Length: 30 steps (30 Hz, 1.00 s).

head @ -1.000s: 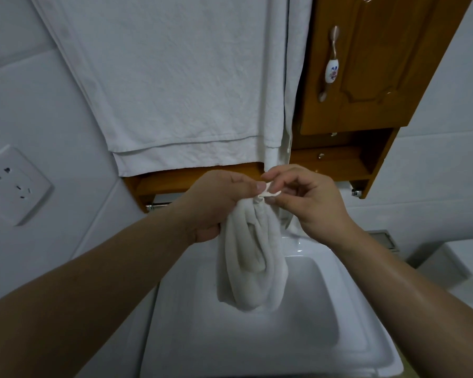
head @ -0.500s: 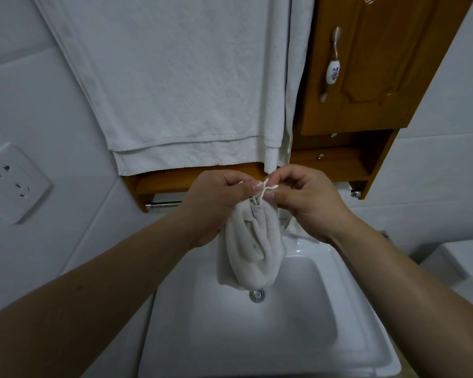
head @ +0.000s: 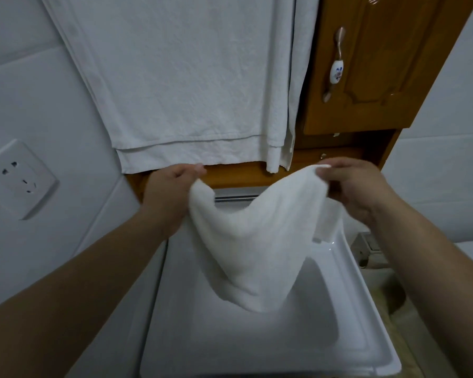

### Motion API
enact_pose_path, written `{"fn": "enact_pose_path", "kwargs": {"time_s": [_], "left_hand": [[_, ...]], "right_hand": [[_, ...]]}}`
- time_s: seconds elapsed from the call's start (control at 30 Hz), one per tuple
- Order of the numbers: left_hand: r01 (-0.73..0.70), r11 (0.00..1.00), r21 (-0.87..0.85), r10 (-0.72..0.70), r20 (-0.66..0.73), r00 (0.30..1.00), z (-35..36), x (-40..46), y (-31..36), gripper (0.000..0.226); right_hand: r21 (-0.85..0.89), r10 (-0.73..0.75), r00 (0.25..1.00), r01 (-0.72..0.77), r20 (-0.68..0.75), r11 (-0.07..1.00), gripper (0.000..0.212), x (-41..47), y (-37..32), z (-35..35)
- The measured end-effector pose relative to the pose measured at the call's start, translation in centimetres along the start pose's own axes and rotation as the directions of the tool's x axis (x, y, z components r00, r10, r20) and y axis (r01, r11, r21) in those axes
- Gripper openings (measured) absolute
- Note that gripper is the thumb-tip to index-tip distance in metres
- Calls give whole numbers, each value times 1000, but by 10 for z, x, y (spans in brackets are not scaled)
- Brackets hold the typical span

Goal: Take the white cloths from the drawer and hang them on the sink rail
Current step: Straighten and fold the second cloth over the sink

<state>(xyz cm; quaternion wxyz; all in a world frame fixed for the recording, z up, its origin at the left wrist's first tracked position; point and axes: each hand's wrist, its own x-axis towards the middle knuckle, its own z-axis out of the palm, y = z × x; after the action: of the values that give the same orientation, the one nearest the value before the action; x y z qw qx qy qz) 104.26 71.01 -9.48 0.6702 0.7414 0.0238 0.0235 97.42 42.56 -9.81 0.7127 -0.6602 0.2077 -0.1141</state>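
Cloth (head: 254, 249) hangs spread between our hands over the sink (head: 361, 309) — left hand (head: 172, 197) grips one corner, right hand (head: 355, 186) pinches the other (rail (head: 234, 198) just behind, towel (head: 191, 77) above).

I find no legible text, no brand, no number, no sign, only a blurred floral motif on the cabinet handle (head: 336, 72), unmarked slots on the wall socket (head: 18, 178)
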Motion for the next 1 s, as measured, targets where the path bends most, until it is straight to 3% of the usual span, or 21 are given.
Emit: {"fn": "enact_pose_path", "kwargs": {"time_s": [0.07,0.13,0.2,0.27,0.4,0.47,0.57,0.73,0.87,1.0], "left_hand": [[-16,1000,17,18,-129,991,-18,11,-13,16],[-22,999,46,32,-226,974,-27,15,-27,18],[35,999,-30,-42,-290,956,-26,15,-35,15],[59,996,-59,-74,-301,951,-21,13,-40,15],[-59,994,90,82,-271,959,-21,7,-40,20],[-72,986,149,110,-269,957,-24,5,-43,28],[-88,987,137,119,-242,963,-18,-4,-44,19],[-226,943,244,272,-174,946,15,-29,-33,4],[-235,958,163,262,-175,949,36,-31,-20,10],[-327,925,194,338,-29,941,60,-50,-17,10]], "right_hand": [[5,99,983,-99,-155,995,20,14,10,-22],[-23,153,968,-161,-199,987,21,19,22,-28],[-49,169,963,-183,-210,982,24,19,31,-18],[-5,191,960,-196,-206,981,24,17,34,-9],[76,216,944,-203,-249,976,20,18,37,-10],[48,194,931,-189,-310,981,16,16,37,-12],[-86,61,936,-96,-346,992,15,5,35,-3],[-365,-165,979,111,-120,924,13,-26,24,36],[-340,-182,982,186,44,922,14,-47,12,69],[-168,-145,980,168,136,971,14,-59,9,93]]}}
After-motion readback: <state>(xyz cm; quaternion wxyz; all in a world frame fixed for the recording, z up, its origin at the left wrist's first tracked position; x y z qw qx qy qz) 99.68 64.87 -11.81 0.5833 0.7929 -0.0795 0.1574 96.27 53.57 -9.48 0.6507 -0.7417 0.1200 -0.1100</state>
